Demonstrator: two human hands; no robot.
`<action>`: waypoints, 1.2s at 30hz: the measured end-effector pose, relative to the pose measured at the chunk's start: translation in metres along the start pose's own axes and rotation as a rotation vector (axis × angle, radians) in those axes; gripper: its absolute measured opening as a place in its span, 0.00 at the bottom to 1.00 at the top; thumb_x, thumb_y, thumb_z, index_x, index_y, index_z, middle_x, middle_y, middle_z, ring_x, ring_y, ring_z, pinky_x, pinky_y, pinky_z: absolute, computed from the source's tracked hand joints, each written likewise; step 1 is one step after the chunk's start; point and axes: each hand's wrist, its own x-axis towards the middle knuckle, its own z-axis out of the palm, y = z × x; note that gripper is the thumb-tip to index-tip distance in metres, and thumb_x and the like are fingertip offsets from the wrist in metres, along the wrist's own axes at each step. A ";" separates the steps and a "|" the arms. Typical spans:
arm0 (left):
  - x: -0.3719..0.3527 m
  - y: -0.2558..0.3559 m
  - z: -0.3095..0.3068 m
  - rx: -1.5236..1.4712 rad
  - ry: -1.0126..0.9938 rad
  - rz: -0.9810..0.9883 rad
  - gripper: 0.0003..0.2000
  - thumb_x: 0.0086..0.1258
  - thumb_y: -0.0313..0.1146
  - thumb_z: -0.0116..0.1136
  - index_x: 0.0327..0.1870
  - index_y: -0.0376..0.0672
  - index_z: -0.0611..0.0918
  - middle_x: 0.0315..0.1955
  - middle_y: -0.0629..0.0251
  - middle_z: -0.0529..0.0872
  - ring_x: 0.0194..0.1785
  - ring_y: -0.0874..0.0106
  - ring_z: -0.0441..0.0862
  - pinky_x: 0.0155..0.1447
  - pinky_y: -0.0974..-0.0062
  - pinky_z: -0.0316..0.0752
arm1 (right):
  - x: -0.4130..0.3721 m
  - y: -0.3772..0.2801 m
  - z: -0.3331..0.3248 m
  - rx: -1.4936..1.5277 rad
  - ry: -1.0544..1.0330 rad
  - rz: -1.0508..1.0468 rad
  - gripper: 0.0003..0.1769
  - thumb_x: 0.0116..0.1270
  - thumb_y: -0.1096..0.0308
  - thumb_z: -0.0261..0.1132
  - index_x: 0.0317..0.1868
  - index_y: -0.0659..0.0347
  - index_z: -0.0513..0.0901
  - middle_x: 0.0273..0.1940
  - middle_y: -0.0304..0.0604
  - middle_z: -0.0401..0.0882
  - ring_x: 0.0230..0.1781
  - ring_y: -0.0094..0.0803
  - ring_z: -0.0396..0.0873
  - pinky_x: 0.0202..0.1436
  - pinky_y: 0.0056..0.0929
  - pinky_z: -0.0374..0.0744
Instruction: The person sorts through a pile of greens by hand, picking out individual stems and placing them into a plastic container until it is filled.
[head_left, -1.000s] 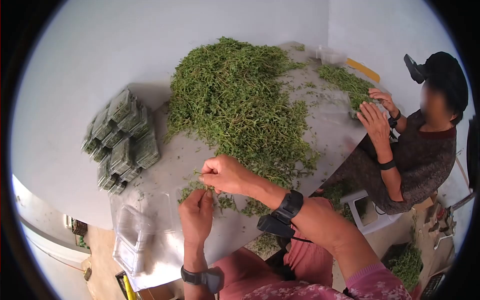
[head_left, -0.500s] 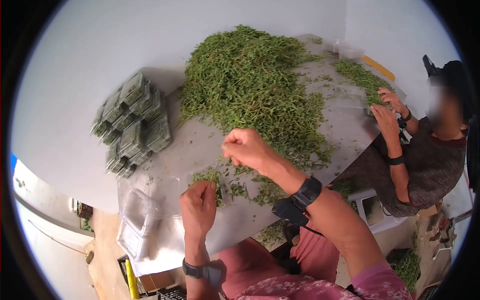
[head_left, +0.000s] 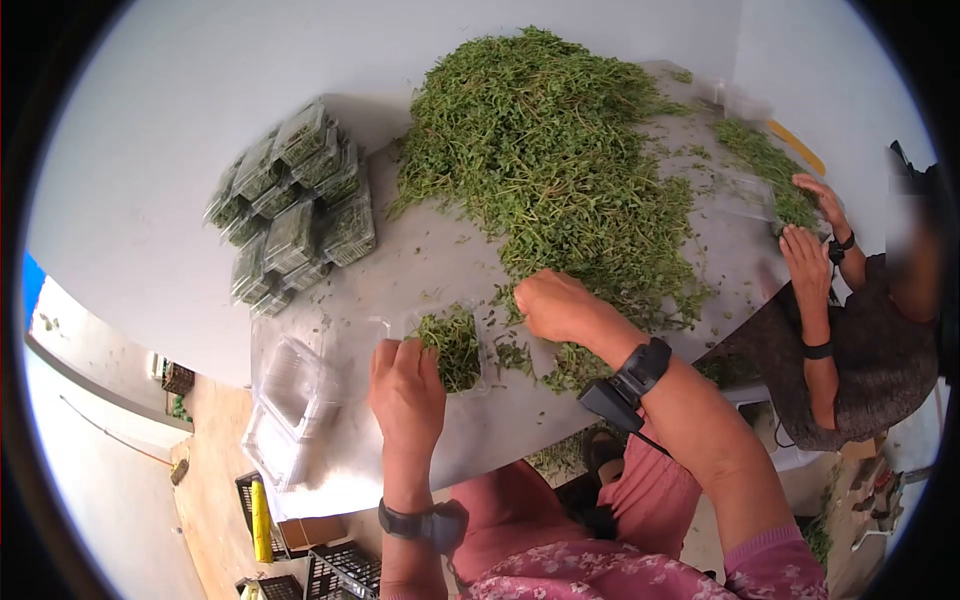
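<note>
My left hand (head_left: 408, 395) is closed, its curled fingertips against the left side of a clear plastic clamshell box (head_left: 484, 372). Green leafy sprigs (head_left: 455, 345) fill that box. What those fingers grip, if anything, is hidden. My right hand (head_left: 560, 305) is closed too, knuckles up, at the near edge of a big heap of the same greens (head_left: 560, 140). The back of the hand hides whatever its fingers hold. Loose sprigs (head_left: 514, 355) lie between the box and my right forearm.
Filled, closed clamshells (head_left: 295, 235) are stacked at the table's left. Nested clear boxes (head_left: 290, 400) stand at the front left corner. On the right, a co-worker's hands (head_left: 808, 250) are by another strip of greens (head_left: 765, 165). Black crates (head_left: 340, 572) sit on the floor below.
The view has shifted, so the table's things appear further right and higher. My right hand has come down toward the heap's near edge. My left hand has moved slightly left along the box.
</note>
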 end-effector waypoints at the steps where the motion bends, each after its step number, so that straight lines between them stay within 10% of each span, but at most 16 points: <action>1: 0.003 -0.003 0.003 -0.023 0.019 0.059 0.05 0.63 0.25 0.61 0.38 0.38 0.82 0.36 0.54 0.81 0.42 0.53 0.78 0.43 0.59 0.74 | 0.000 -0.001 0.001 -0.051 0.007 -0.012 0.03 0.53 0.81 0.63 0.29 0.69 0.83 0.36 0.60 0.83 0.38 0.55 0.83 0.39 0.46 0.82; 14: 0.009 -0.033 0.031 -0.183 -0.306 0.151 0.07 0.56 0.18 0.59 0.36 0.35 0.81 0.36 0.51 0.81 0.43 0.50 0.76 0.49 0.58 0.74 | -0.001 0.048 -0.031 0.228 0.237 -0.040 0.03 0.57 0.80 0.61 0.31 0.65 0.80 0.27 0.46 0.81 0.26 0.36 0.80 0.30 0.36 0.76; 26: 0.007 -0.030 0.026 -0.218 -0.292 0.133 0.07 0.58 0.20 0.60 0.38 0.34 0.80 0.39 0.51 0.81 0.45 0.50 0.77 0.50 0.59 0.74 | 0.002 0.044 -0.006 -0.024 0.068 -0.066 0.10 0.47 0.86 0.60 0.31 0.66 0.76 0.28 0.49 0.77 0.32 0.49 0.77 0.36 0.44 0.74; 36: 0.001 -0.002 0.007 -0.122 -0.028 0.140 0.09 0.60 0.20 0.59 0.42 0.34 0.80 0.44 0.52 0.81 0.49 0.53 0.77 0.52 0.61 0.75 | -0.011 0.037 -0.045 0.259 0.157 -0.116 0.06 0.59 0.78 0.62 0.37 0.66 0.83 0.33 0.47 0.85 0.32 0.36 0.83 0.38 0.34 0.79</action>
